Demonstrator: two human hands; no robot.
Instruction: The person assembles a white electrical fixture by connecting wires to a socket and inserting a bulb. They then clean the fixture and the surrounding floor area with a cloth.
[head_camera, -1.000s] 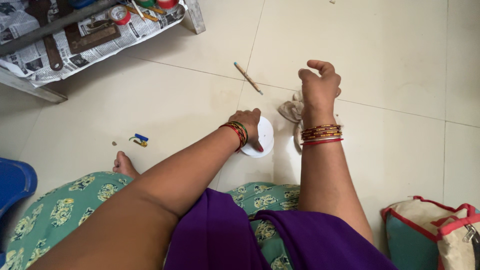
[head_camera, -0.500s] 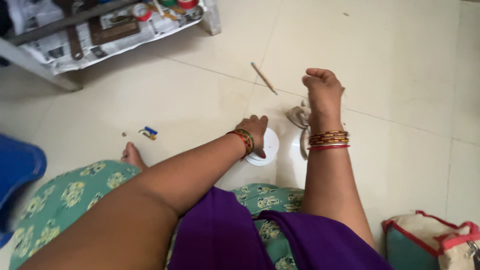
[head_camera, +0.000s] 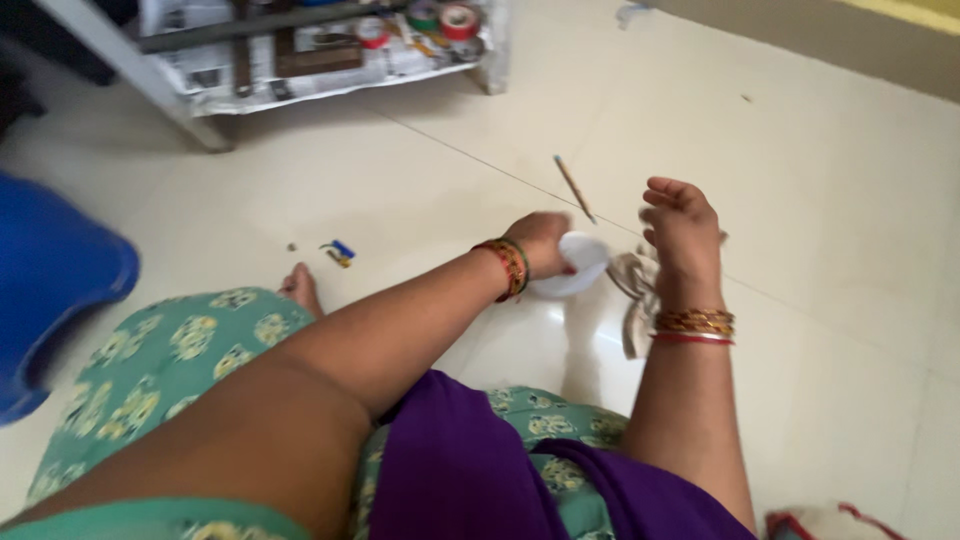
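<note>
1. Fingers of the left hand (head_camera: 540, 243) are curling down onto a round white disc (head_camera: 575, 265), gripping its near edge and pressing it against the pale tiled floor (head_camera: 850, 260).
2. Just right of the disc, the right hand (head_camera: 680, 225) is hovering above the floor with its fingers bent loosely inward; whether it is holding anything cannot be told, since the motion blur hides the palm.
3. Grey cord or wire (head_camera: 635, 290) is lying in a tangle on the floor directly below the right hand, touching the disc's right side.
4. Red and gold bangles are sitting on both wrists.
5. Slightly beyond the two hands, a thin wooden stick (head_camera: 574, 188) is lying slantwise on a tile joint.
6. Further left, a small blue and yellow object (head_camera: 340, 251) is resting on the floor near a bare foot (head_camera: 300, 288).
7. At the far left edge, a blue plastic thing (head_camera: 50, 290) is showing only in part.
8. Along the top, a low rack (head_camera: 300, 50) lined with newspaper is carrying rolls of tape (head_camera: 445, 18).
</note>
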